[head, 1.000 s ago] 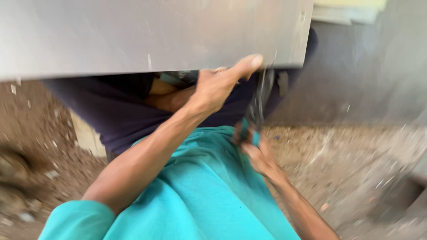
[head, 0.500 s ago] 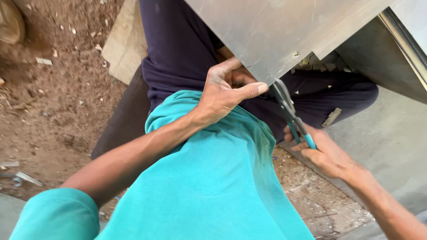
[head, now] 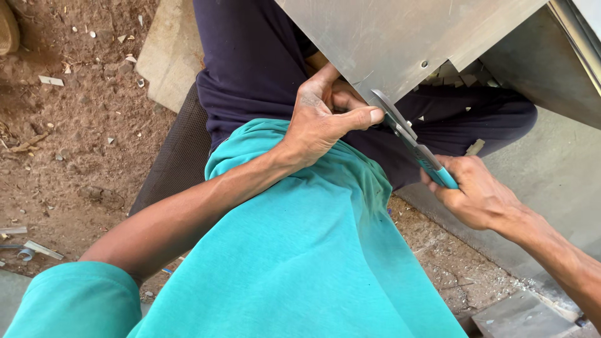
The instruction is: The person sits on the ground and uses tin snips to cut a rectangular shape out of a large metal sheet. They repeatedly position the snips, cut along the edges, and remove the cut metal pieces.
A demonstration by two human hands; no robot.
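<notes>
On the left lies bare dirt floor (head: pixel 75 144) scattered with small scraps. The left hand (head: pixel 325 119) sits mid-frame over the person's lap, its grip closed on the lower edge of a grey metal sheet (head: pixel 388 37), thumb stretched along the cut line. The sheet looks thin and stiff yet springy, light enough for one hand, with edges likely sharp; holding close beside the cut, as here, probably keeps it from flexing. To the right, the right hand (head: pixel 479 194) is wrapped tight around the teal handles of tin snips (head: pixel 410 141), whose blades bite into the sheet's edge just beside the thumb.
</notes>
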